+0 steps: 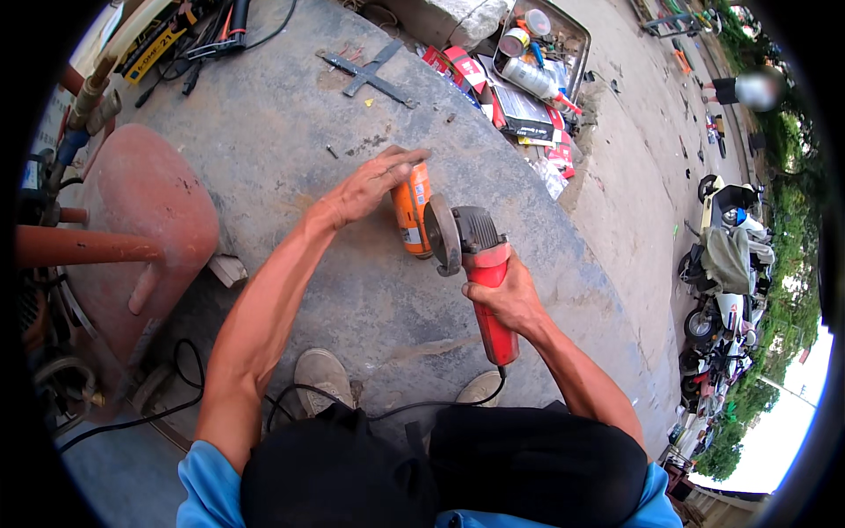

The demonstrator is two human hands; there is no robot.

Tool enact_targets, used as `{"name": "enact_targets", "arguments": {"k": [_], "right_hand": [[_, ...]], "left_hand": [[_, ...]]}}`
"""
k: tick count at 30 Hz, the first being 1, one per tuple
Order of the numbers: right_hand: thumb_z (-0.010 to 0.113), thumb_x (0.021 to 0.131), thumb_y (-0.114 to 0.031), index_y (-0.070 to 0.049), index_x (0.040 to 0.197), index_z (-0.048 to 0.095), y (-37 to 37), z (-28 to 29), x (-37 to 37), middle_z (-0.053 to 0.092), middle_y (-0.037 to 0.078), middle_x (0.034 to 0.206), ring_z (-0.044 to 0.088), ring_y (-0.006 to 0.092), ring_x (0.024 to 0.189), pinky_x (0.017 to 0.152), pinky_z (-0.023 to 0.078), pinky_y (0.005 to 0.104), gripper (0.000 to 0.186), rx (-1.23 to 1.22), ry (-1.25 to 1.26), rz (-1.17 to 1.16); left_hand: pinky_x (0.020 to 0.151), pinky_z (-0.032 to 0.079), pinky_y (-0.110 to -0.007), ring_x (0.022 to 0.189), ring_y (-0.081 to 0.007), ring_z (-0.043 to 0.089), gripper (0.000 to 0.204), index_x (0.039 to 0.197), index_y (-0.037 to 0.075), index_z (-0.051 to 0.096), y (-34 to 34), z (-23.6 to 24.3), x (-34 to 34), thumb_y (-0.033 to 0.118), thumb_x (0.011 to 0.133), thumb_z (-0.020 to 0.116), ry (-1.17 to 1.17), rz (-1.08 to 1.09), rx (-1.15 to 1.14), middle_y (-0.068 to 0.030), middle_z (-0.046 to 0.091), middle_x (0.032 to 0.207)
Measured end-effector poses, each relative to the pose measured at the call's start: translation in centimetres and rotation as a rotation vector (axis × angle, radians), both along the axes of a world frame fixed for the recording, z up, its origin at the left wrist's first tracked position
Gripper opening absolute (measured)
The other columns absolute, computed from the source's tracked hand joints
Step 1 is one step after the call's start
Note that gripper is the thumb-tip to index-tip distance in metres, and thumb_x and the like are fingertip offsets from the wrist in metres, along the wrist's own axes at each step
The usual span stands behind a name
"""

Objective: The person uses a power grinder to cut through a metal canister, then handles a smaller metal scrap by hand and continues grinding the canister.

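Observation:
My right hand is wrapped round the red body of an angle grinder, whose black cord runs back past my shoes. The grinder's round guard and disc face the side of an orange can. Whether the disc touches the can cannot be made out. My left hand lies over the far end of the can, fingers stretched out nearly flat and palm down; its thumb is not plain to see. The can seems to stand upright on the grey floor.
A flat metal cross lies ahead. Beyond it are a tray of cans and bottles and several cardboard packets. To the left stands a red tank; tools lie far left. Parked scooters and a person are off right.

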State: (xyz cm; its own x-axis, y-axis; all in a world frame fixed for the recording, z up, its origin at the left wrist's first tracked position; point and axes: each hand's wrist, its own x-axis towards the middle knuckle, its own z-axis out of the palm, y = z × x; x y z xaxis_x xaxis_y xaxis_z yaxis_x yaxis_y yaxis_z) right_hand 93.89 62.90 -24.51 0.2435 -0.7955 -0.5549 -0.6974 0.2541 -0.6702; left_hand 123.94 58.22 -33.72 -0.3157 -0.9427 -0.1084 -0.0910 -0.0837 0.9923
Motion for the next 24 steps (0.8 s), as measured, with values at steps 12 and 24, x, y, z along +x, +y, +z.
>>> {"name": "enact_targets", "arguments": {"k": [12,24], "right_hand": [[0.083,0.073,-0.025,0.001,0.122,0.056,-0.34,0.18,0.32,0.069,0.014,0.106,0.068,0.0249,0.095,0.086,0.056,0.0400,0.061,0.020,0.057,0.017],[0.083,0.076,-0.019,0.000,0.121,0.056,-0.33,0.01,0.28,0.068,0.010,0.105,0.065,0.0187,0.093,0.085,0.056,0.0376,0.056,-0.006,0.027,0.012]], "left_hand": [[0.119,0.035,-0.042,0.139,-0.0303,0.046,0.073,0.151,0.008,0.053,0.00,-0.27,-0.19,0.063,0.104,0.043,0.000,0.000,-0.017,-0.0151,0.050,0.144],[0.119,0.034,-0.043,0.139,-0.0312,0.046,0.075,0.151,0.007,0.053,0.05,-0.23,-0.45,0.064,0.104,0.041,-0.016,0.010,-0.027,-0.0161,0.050,0.145]]}}
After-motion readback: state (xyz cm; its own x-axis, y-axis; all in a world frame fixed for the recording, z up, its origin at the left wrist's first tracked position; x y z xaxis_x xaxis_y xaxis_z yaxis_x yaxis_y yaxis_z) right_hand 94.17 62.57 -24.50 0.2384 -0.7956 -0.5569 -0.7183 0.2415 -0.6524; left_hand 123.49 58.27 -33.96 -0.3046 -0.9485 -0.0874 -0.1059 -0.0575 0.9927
